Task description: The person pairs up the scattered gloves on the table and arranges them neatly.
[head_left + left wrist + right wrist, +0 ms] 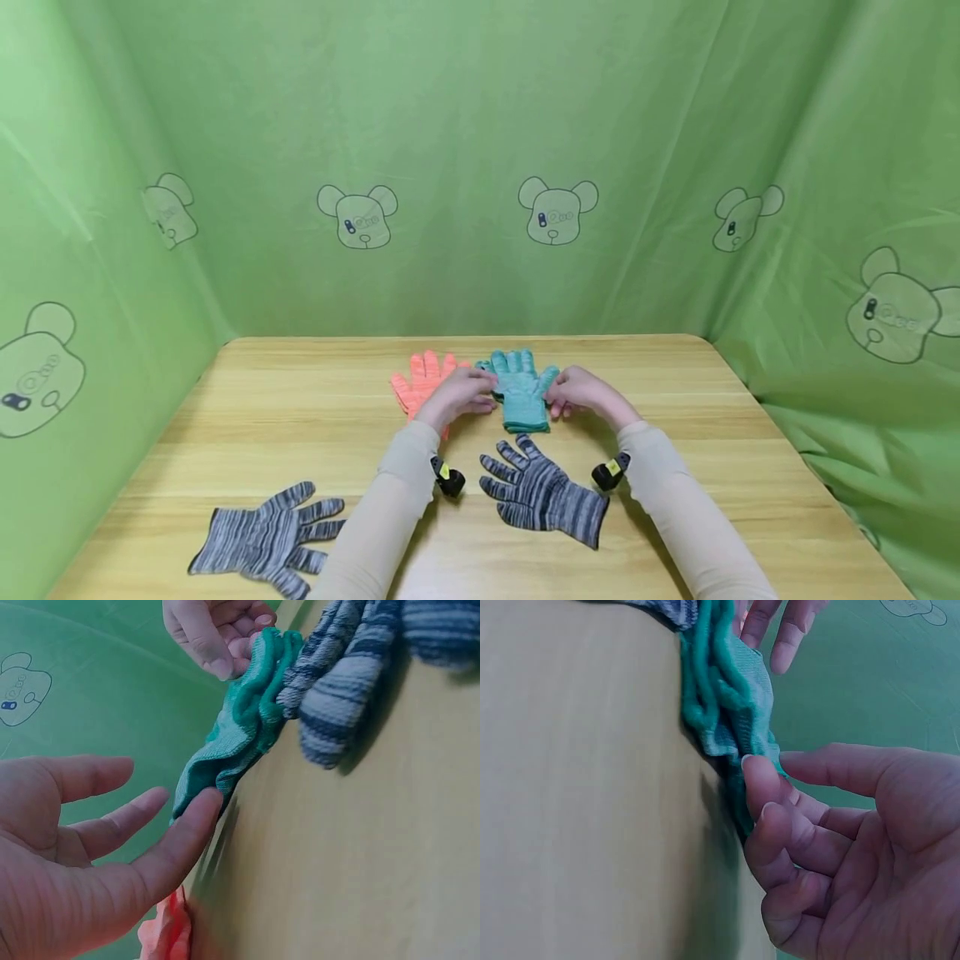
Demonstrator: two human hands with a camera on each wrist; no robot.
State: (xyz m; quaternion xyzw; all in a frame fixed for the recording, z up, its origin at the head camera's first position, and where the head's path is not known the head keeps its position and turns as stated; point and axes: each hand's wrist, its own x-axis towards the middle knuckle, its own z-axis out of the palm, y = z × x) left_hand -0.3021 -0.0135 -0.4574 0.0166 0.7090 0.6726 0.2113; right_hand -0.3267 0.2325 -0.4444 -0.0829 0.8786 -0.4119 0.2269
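Green knit gloves (522, 392) lie one on top of another at the far middle of the table, fingers pointing away and cuffs toward me. At their left edge my left hand (467, 390) touches the fabric, its fingers spread and relaxed in the left wrist view. On the other side my right hand (581, 392) pinches the thumb side of the green gloves between thumb and curled index finger, as the right wrist view shows. Just left of my left hand lies an orange glove (422, 385), partly covered by that hand.
A grey-and-black striped glove (543, 492) lies between my forearms, close to the green cuffs. Another striped glove (255, 533) is at the front left, its fingers partly behind my left sleeve. Green curtains with bear-head drawings surround the wooden table (712, 500).
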